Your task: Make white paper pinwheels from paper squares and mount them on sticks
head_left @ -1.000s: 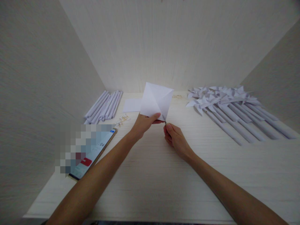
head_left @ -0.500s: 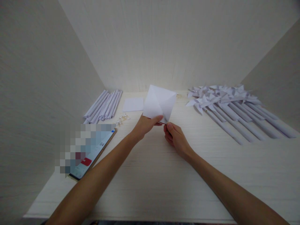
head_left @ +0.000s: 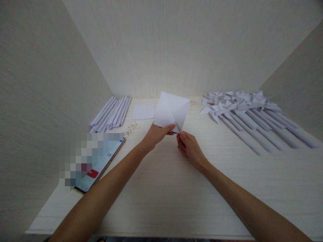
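Observation:
My left hand [head_left: 156, 134] holds a creased white paper square [head_left: 171, 109] upright above the table, thumb on its lower edge. My right hand [head_left: 189, 149] sits just to its right, thumb and forefinger pinched together at the sheet's lowest corner. What lies between those fingertips is too small to make out. Both forearms reach in from the bottom of the view.
A bundle of rolled white paper sticks [head_left: 112, 114] lies at the back left, with a flat paper square [head_left: 143, 112] and a small pile of pale bits [head_left: 131, 127] beside it. Several finished paper pinwheels [head_left: 242, 107] lie at the right. A phone [head_left: 101, 164] rests at the left. Walls enclose three sides.
The paper has shifted slightly to the right and lower, and it has tilted a little. My right hand has closed in on its bottom corner.

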### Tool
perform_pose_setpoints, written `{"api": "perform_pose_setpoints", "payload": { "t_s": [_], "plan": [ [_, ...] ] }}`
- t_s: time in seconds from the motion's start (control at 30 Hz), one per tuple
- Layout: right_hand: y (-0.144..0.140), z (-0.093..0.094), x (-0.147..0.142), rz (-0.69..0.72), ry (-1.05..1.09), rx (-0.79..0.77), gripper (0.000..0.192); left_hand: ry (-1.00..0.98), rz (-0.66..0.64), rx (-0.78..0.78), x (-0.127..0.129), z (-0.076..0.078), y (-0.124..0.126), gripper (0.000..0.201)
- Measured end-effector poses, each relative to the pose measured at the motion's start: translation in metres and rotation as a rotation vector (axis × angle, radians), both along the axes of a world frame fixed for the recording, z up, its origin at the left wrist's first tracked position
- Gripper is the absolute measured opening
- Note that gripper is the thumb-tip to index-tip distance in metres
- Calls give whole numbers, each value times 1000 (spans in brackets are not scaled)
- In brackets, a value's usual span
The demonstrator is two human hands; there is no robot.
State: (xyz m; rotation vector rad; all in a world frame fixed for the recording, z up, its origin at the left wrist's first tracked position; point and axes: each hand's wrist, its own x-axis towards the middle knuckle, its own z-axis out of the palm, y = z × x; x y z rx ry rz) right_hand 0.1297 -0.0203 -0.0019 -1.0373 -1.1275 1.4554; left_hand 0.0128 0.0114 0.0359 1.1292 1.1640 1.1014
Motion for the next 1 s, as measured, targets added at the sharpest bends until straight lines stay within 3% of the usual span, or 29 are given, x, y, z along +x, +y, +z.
{"api": "perform_pose_setpoints", "payload": {
  "t_s": [0.3,0.67,1.0],
  "plan": [
    [0,1,-1,-2,-9,-1,34,51,-6,-1,-3,2,2,26],
    [0,2,-2,-10,55,-35,35,44,-104,9,-1,-3,2,28],
    [0,2,-2,-26,42,-42,34,38,-88,5,-1,-6,2,26]
  ]
}}
